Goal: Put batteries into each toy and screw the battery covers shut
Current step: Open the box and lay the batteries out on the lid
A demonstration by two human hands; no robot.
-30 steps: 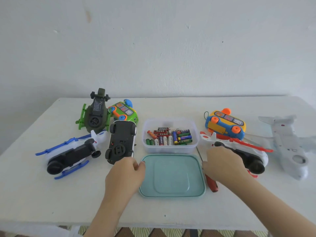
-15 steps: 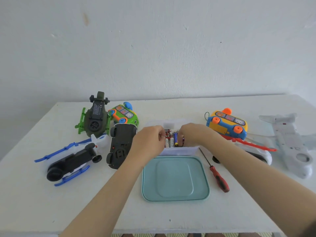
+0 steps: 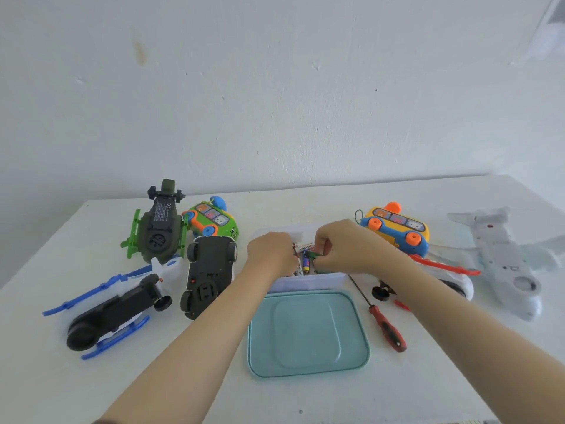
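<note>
A: Nearest the viewer, what lies on the white tabletop (image 3: 46, 377)?

B: A teal lid (image 3: 307, 333), flat and upside, with a red-handled screwdriver (image 3: 385, 324) just to its right, shaft pointing away. Both forearms pass over this near zone.

A: And beyond the lid?

B: The clear battery tub (image 3: 308, 281), touching or nearly touching the lid's far edge. Both hands are inside it. The left hand (image 3: 270, 255) is curled with fingertips down among the batteries (image 3: 305, 260); whether it pinches one cannot be told. The right hand (image 3: 345, 247) has thumb and fingers pressed together on what appears to be a green cell.

A: How is this picking step best done?

B: Judging from the jumble, lift cells one at a time, clear of the tub wall, and check size and polarity marks before carrying them off. Steadying the light tub with the other hand would stop it sliding onto the lid.

A: Where are the toys?

B: To the left: a blue-and-white helicopter (image 3: 116, 307), a black car (image 3: 209, 275) belly-up, then farther a green helicopter (image 3: 160, 228) and a green bus (image 3: 214, 220). To the right: a red-and-white helicopter (image 3: 449, 273), an orange-and-blue bus (image 3: 397, 229) and a white aeroplane (image 3: 504, 264).

A: What room is free?

B: The near strip on either side of the lid is open; the aeroplane sits near the right edge, so work is better brought to the front.
</note>
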